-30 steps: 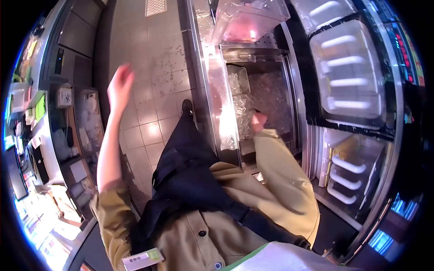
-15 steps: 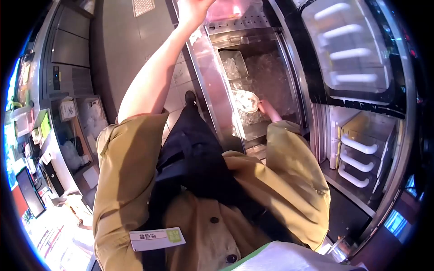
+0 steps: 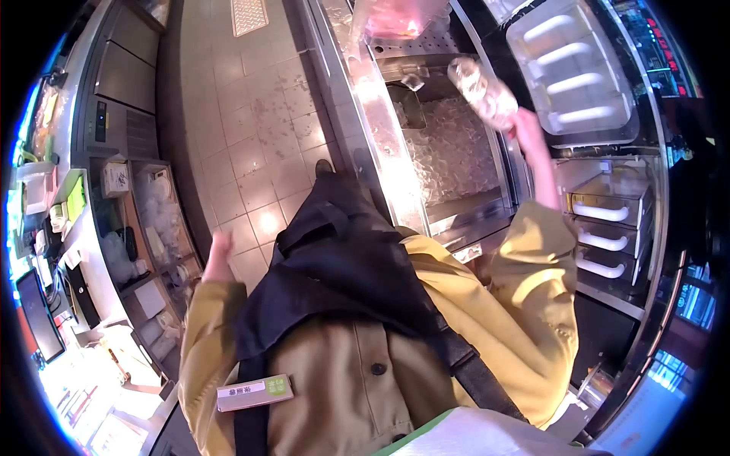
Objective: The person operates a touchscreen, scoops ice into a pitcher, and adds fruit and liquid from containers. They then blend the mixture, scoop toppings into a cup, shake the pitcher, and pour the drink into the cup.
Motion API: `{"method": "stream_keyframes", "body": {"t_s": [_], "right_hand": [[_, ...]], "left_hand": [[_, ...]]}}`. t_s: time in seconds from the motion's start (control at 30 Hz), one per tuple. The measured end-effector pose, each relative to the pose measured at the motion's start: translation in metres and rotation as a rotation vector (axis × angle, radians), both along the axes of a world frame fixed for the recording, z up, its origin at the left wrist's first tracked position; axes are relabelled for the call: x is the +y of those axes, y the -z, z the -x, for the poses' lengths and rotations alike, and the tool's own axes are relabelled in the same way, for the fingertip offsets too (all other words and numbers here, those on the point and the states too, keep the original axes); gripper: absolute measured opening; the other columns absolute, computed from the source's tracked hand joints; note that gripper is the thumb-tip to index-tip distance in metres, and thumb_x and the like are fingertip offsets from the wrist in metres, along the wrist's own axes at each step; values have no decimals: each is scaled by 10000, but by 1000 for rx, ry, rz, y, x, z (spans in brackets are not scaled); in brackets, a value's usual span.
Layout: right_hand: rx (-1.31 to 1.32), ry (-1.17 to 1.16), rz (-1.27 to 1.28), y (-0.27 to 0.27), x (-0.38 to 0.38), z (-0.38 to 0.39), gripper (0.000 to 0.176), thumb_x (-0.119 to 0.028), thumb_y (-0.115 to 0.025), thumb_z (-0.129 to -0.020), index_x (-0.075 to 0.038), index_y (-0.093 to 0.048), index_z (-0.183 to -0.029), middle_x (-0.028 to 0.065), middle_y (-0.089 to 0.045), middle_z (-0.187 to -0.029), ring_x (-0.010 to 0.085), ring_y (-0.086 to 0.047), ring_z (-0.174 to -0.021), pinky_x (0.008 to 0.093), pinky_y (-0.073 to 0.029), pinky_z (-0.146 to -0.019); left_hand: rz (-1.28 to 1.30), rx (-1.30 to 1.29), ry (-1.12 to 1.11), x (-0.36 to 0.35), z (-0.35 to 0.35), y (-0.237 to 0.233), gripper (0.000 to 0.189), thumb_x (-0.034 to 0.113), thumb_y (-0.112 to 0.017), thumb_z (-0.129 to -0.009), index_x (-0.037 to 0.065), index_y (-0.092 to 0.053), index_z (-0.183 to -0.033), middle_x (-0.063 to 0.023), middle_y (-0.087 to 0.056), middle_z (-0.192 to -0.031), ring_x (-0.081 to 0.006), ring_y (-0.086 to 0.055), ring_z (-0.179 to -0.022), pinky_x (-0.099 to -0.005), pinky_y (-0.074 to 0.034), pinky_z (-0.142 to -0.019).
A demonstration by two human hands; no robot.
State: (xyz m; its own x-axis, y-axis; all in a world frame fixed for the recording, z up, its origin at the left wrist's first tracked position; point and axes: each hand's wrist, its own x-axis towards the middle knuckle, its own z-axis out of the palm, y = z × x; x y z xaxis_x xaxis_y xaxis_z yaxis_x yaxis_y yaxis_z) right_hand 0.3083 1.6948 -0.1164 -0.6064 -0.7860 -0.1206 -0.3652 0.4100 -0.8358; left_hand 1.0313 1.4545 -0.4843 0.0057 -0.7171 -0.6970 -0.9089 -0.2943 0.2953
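Note:
Raised above the far right edge of an open ice bin (image 3: 498,199), my right hand (image 3: 530,128) grips the handle of a clear ice scoop (image 3: 479,87). Motion blur hides exactly how much ice lies in the scoop. Loose ice (image 3: 452,152) covers the bottom of the bin. At the bin's left side there is a small container (image 3: 409,108), and a clear lump (image 3: 413,81) shows just above it. My left hand (image 3: 221,245) hangs low at my left side over the floor, away from the bin. Its fingers are small and blurred, and nothing shows in it.
A pink-tinted clear bag (image 3: 399,21) is at the bin's far end. Right of the bin are a tub with white handles (image 3: 574,80) and drawers with white handles (image 3: 604,239). Tiled floor (image 3: 255,140) and open shelves (image 3: 156,220) lie to the left.
My right hand has lifted the scoop up and right, out of the ice. My left hand has dropped from the bin's far end down to my left side.

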Motion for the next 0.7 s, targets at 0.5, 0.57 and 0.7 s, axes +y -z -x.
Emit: {"method": "stream_keyframes", "body": {"t_s": [0.5,0.57,0.7], "right_hand": [[725,78,-322,-150,-170,50,320,-261,-409,-816,-9,-551,-678,21,-502,-501,96,-429,-386,256,-313,-367],[756,102,-343,-149,-168,53,335,-271,-415,-824,-2,-565,-693,29,-510,-506,106,-440,-387,265,-329,-367],[324,133,-92,-114,-158,49,357,-255,-402,-816,34,-609,-786,90,-588,-565,148,-566,-484,259,-430,-389]], "left_hand": [[337,601,-459,9,120,-115,167,156,-528,-780,11,-583,-843,-47,-561,-642,-87,-494,-541,-226,-391,-498],[449,712,-328,-31,163,-146,258,184,-561,-779,-2,-589,-956,-60,-600,-750,-116,-551,-665,-244,-436,-632],[623,814,-18,-79,261,-246,272,182,-562,-803,19,-576,-1019,-74,-623,-839,-121,-575,-742,-243,-444,-698]]}}
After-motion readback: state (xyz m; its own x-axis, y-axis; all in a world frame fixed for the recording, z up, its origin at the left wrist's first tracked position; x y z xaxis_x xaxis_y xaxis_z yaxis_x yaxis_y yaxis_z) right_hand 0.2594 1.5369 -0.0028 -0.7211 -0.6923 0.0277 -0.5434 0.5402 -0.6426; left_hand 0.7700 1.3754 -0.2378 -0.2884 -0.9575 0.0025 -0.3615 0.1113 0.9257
